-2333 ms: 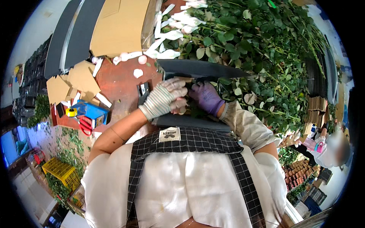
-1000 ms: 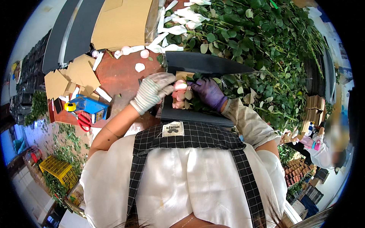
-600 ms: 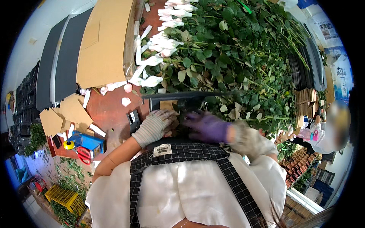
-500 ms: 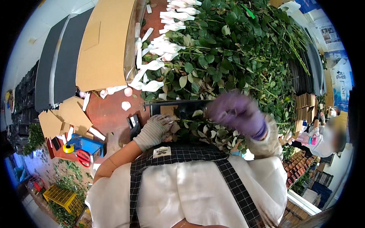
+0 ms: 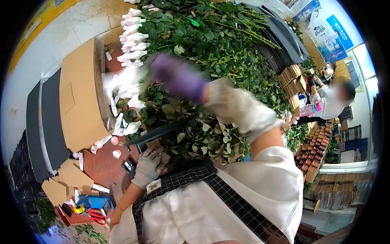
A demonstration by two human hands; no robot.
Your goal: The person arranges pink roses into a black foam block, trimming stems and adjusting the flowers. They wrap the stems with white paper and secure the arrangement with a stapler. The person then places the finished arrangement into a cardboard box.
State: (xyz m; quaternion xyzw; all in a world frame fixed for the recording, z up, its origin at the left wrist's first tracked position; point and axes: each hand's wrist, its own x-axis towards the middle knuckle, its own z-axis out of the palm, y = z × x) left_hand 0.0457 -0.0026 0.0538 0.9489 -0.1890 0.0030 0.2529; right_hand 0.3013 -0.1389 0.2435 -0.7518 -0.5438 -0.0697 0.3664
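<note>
My left hand [image 5: 145,170], in a grey knitted glove, lies low beside some pale pinkish petals or leaves, its fingers stretched out. Cut rose stems with leaves [image 5: 203,140] spread just to its right, in front of my apron. A dark bar-like edge [image 5: 162,131] runs above that hand. Smeared by motion, my right hand [image 5: 176,77] in a purple glove reaches over the large leafy pile [image 5: 227,53]. It is close to the flower heads in white sleeves [image 5: 132,87]; whether it holds one cannot be made out.
A large cardboard box [image 5: 79,93] stands at the left of the red tabletop [image 5: 99,162]. Red-handled scissors [image 5: 97,216] lie by a blue box [image 5: 95,203] and a yellow tape roll [image 5: 79,209]. Folded cardboard [image 5: 292,81] is stacked at right; another person [image 5: 329,99] is beyond.
My right hand has swung up and left, from above the near leaves to the sleeved flower heads. The view has turned and shifted; my left hand stays by the near stems.
</note>
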